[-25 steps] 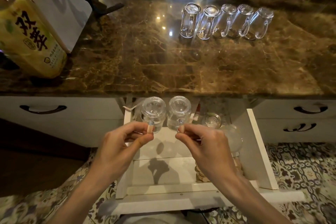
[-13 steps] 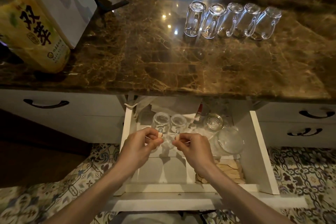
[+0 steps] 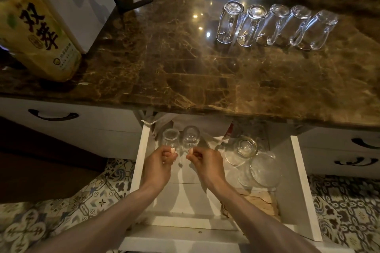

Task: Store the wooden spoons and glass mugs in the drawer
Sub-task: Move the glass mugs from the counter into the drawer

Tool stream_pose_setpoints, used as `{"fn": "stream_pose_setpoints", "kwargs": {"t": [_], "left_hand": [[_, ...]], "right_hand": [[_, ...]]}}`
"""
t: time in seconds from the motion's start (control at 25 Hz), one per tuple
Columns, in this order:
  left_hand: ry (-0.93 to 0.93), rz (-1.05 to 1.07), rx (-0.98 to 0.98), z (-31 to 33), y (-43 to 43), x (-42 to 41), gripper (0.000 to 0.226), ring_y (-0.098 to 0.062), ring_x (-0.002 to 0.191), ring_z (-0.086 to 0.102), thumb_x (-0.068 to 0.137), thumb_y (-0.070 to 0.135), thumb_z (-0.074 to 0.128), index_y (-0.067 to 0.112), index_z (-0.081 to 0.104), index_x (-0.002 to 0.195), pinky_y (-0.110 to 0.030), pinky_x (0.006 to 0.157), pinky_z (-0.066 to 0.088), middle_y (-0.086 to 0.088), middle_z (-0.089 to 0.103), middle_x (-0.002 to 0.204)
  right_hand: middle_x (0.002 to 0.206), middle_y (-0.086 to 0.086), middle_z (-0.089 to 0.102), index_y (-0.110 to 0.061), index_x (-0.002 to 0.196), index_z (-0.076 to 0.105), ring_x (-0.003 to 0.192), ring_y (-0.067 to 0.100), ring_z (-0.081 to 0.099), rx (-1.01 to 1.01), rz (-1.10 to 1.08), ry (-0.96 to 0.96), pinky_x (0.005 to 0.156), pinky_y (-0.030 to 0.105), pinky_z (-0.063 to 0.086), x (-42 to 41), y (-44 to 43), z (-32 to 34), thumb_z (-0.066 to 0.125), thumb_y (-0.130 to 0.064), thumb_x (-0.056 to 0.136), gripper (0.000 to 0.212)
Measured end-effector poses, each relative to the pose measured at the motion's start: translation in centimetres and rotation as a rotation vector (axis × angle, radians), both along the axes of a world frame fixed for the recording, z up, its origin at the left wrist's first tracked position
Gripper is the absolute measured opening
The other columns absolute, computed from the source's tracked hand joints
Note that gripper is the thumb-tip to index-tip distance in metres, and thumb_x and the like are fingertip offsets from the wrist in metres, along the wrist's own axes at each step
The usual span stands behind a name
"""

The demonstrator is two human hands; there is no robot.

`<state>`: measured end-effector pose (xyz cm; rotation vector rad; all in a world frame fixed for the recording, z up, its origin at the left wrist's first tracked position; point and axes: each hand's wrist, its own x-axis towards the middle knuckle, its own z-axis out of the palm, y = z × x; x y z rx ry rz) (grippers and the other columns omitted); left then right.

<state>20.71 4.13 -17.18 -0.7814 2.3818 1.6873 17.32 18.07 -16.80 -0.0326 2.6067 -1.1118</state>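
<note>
You're holding two glass mugs down in the open drawer [image 3: 306, 187].

Your left hand [image 3: 158, 168] is pinching the handle of the left mug [image 3: 170, 138] and your right hand [image 3: 207, 167] is pinching the right mug [image 3: 191, 135], both upside down at the back left. Five more mugs [image 3: 275, 25] are sitting in a row on the marble counter [image 3: 164, 63]; wooden spoons [image 3: 261, 204] are lying front right.
</note>
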Motion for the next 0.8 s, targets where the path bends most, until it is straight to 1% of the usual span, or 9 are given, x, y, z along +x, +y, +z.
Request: {"fn": "stream_pose_setpoints", "kwargs": {"t": [0.08,0.2,0.32,0.4,0.48,0.56,0.64,0.72,0.8], "left_hand": [[0.029,0.031,-0.029,-0.1,0.4,-0.6,0.007,-0.014,0.079,0.064,0.087,0.020,0.065,0.017,0.063,0.093,-0.033,0.073,0.054,0.002,0.066,0.081],[0.057,0.060,-0.020,-0.1,1.0,-1.4,0.007,-0.010,0.076,0.060,0.087,0.018,0.063,0.015,0.061,0.093,-0.025,0.067,0.051,0.006,0.063,0.079],[0.090,0.036,-0.040,-0.5,1.0,-1.1,0.005,-0.005,0.078,0.060,0.089,0.019,0.061,0.019,0.060,0.094,-0.020,0.065,0.047,0.011,0.062,0.082],[0.107,0.015,-0.060,-0.9,0.8,-0.7,0.007,-0.006,0.082,0.061,0.090,0.021,0.059,0.018,0.061,0.096,-0.020,0.067,0.047,0.008,0.064,0.087],[0.118,0.008,-0.076,-1.2,0.6,-0.6,0.010,-0.008,0.084,0.062,0.091,0.022,0.058,0.018,0.061,0.099,-0.024,0.070,0.050,0.005,0.066,0.090],[0.134,0.014,-0.099,-1.3,0.5,-0.7,0.011,-0.007,0.084,0.061,0.090,0.022,0.059,0.018,0.062,0.101,-0.025,0.071,0.050,0.004,0.065,0.091],[0.123,0.023,-0.126,-1.4,0.5,-1.0,0.012,-0.006,0.082,0.060,0.090,0.019,0.059,0.016,0.062,0.101,-0.021,0.068,0.047,0.004,0.064,0.090],[0.079,0.024,-0.136,-1.7,0.5,-1.3,0.007,-0.005,0.079,0.057,0.090,0.016,0.059,0.016,0.061,0.097,-0.017,0.064,0.043,0.006,0.062,0.085],[0.025,0.018,-0.112,-2.0,0.5,-1.6,0.005,-0.004,0.076,0.056,0.091,0.014,0.058,0.018,0.058,0.093,-0.018,0.062,0.041,0.008,0.061,0.080]], "right_hand": [[0.077,0.001,0.072,-0.013,0.081,0.072,0.075,0.014,0.065,-0.031,-0.020,-0.023,0.072,0.032,0.050,-0.2,-0.6,-0.3,0.067,-0.020,0.085,0.010],[0.080,0.002,0.073,-0.014,0.080,0.071,0.079,0.015,0.066,-0.027,-0.041,-0.058,0.075,0.030,0.051,-0.1,-0.9,-0.9,0.066,-0.018,0.086,0.008],[0.082,0.004,0.072,-0.012,0.082,0.071,0.079,0.017,0.066,-0.031,-0.071,-0.102,0.078,0.036,0.053,0.0,-1.0,-1.2,0.066,-0.017,0.086,0.008],[0.084,0.005,0.072,-0.010,0.085,0.072,0.081,0.018,0.066,-0.033,-0.091,-0.122,0.080,0.038,0.054,-0.1,-0.9,-1.4,0.066,-0.017,0.086,0.008],[0.086,0.006,0.072,-0.009,0.088,0.072,0.082,0.018,0.066,-0.037,-0.106,-0.136,0.081,0.038,0.054,-0.2,-0.9,-1.5,0.067,-0.017,0.086,0.009],[0.087,0.006,0.072,-0.010,0.088,0.072,0.082,0.018,0.066,-0.047,-0.121,-0.142,0.081,0.038,0.054,-0.2,-1.1,-1.5,0.068,-0.017,0.085,0.009],[0.085,0.005,0.072,-0.011,0.087,0.073,0.080,0.017,0.066,-0.047,-0.128,-0.141,0.080,0.037,0.054,-0.3,-1.4,-1.4,0.070,-0.019,0.084,0.009],[0.083,0.004,0.072,-0.012,0.084,0.072,0.079,0.015,0.067,-0.051,-0.137,-0.153,0.080,0.036,0.055,-0.4,-1.7,-1.3,0.071,-0.019,0.082,0.007],[0.082,0.004,0.072,-0.013,0.078,0.071,0.079,0.016,0.067,-0.079,-0.165,-0.194,0.080,0.037,0.055,-0.7,-1.7,-1.4,0.072,-0.018,0.081,0.006]]}}
